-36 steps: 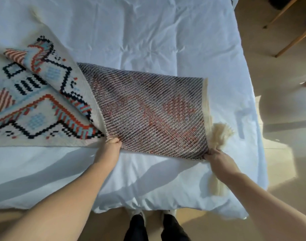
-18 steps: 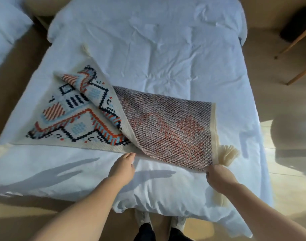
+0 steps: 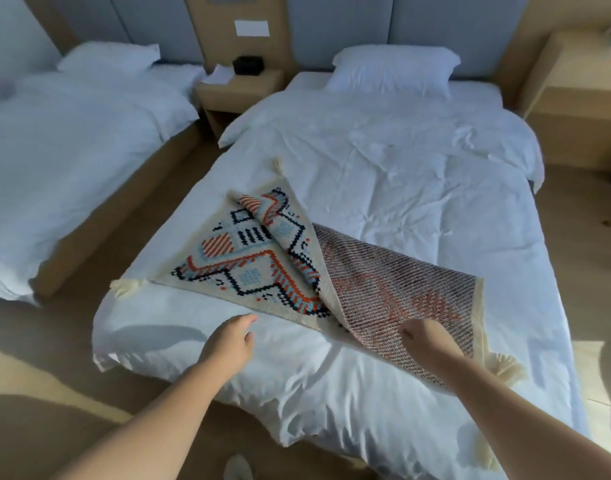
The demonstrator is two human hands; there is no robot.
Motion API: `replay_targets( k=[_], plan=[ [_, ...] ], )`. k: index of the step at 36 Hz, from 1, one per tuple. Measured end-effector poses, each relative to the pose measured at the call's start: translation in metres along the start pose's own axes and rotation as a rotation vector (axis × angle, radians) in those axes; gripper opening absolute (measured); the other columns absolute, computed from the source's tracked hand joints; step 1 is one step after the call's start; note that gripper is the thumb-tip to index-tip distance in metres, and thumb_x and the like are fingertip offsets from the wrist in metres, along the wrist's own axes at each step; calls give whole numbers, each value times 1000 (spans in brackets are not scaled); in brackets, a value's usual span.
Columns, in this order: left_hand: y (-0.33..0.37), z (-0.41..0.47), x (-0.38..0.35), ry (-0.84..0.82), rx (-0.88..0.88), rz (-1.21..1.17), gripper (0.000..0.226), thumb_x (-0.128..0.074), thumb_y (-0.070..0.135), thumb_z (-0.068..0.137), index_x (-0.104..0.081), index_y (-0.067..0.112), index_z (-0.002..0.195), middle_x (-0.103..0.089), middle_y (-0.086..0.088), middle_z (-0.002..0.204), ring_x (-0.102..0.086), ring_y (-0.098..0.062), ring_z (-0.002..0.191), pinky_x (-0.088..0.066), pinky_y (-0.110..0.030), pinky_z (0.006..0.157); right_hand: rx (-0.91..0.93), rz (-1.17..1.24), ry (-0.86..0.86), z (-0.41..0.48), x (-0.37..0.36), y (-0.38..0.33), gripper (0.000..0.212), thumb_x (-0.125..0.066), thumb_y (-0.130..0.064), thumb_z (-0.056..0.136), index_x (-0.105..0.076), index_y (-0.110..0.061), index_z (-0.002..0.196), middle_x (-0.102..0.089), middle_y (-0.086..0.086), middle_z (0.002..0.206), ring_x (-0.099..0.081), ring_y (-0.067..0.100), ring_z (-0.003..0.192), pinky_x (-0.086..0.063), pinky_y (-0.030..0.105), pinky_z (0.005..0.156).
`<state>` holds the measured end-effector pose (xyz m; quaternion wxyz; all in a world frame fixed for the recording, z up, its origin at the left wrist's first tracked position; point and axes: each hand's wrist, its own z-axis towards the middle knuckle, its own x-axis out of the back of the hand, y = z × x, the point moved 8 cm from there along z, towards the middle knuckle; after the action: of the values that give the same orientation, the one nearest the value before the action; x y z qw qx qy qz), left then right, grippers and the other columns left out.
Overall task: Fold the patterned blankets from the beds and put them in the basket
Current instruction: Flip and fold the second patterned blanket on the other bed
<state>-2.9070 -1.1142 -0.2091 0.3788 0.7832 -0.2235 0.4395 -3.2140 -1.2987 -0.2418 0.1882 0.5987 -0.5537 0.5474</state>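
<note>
Woven and limp, the patterned blanket (image 3: pixel 262 271) lies half-folded on the near bed (image 3: pixel 418 174). Left hand (image 3: pixel 229 342) is released, hovering off the cloth; right hand (image 3: pixel 423 341) is clenched over the turned-back flap (image 3: pixel 401 289), grip unclear. Judgement: light, drapes readily; grasp at tasselled corners (image 3: pixel 127 287).

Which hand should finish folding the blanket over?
Probably the right hand: it looks closed on the blanket's turned-over flap, whose dark underside faces up. The left hand is open over the bare sheet, touching no blanket.
</note>
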Motion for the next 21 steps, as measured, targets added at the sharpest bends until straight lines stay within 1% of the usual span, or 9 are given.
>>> replay_targets(
  k=[3,6,9,11,12,16,17,20,21],
  plan=[
    [-30,3,27,45,-5,-43,40,-46,14,96,-48,17,136,-51,0,139,-48,-19,126,-39,-30,103,61,7,36,6,0,-52,27,-46,-8,81,-38,-11,55,-45,4,52,-42,19,51,-34,35,49],
    [-63,7,51,78,-30,-78,39,-47,15,95,-50,17,134,-53,2,136,-49,-18,124,-39,-29,102,69,32,82,8,-7,-102,29,-47,-9,79,-34,-11,54,-44,7,54,-43,23,54,-36,37,50],
    [-98,8,73,75,-57,-94,38,-48,15,95,-51,17,134,-54,1,134,-50,-18,123,-39,-29,101,19,79,94,7,-26,-146,29,-50,-11,81,-42,-11,54,-47,3,54,-49,25,56,-35,33,50],
    [-125,11,88,77,-74,-96,37,-48,15,95,-51,18,133,-55,2,134,-50,-18,122,-40,-29,100,15,101,99,7,-43,-176,21,-51,-13,82,-53,-7,63,-56,8,60,-57,28,61,-42,33,55],
    [-137,13,95,74,-78,-94,37,-48,16,96,-51,18,132,-55,2,134,-50,-17,122,-40,-29,100,16,110,98,8,-52,-189,19,-51,-13,82,-56,-5,67,-59,10,62,-59,29,63,-45,34,57],
    [-182,24,119,60,-77,-87,37,-48,16,96,-51,19,132,-54,2,135,-50,-18,123,-41,-30,100,-12,109,78,7,-82,-228,21,-48,-16,84,-58,-4,70,-60,10,62,-56,28,59,-47,36,59],
    [-190,27,124,57,-81,-81,37,-48,16,96,-51,19,132,-54,2,135,-50,-18,123,-41,-30,100,-20,105,77,5,-87,-236,20,-48,-15,83,-59,-4,70,-60,12,63,-54,27,58,-46,35,57],
    [-207,42,138,48,-99,-80,37,-48,18,96,-51,18,133,-54,1,135,-50,-18,123,-42,-31,100,-37,91,60,7,-100,-254,17,-48,-12,80,-56,-2,68,-57,16,62,-44,25,56,-34,35,52],
    [-211,49,142,46,-105,-84,37,-48,18,96,-51,18,133,-54,0,135,-50,-19,123,-42,-31,101,-50,91,53,9,-103,-257,17,-49,-12,80,-56,-1,68,-57,17,63,-45,28,57,-34,36,52]
  ],
)
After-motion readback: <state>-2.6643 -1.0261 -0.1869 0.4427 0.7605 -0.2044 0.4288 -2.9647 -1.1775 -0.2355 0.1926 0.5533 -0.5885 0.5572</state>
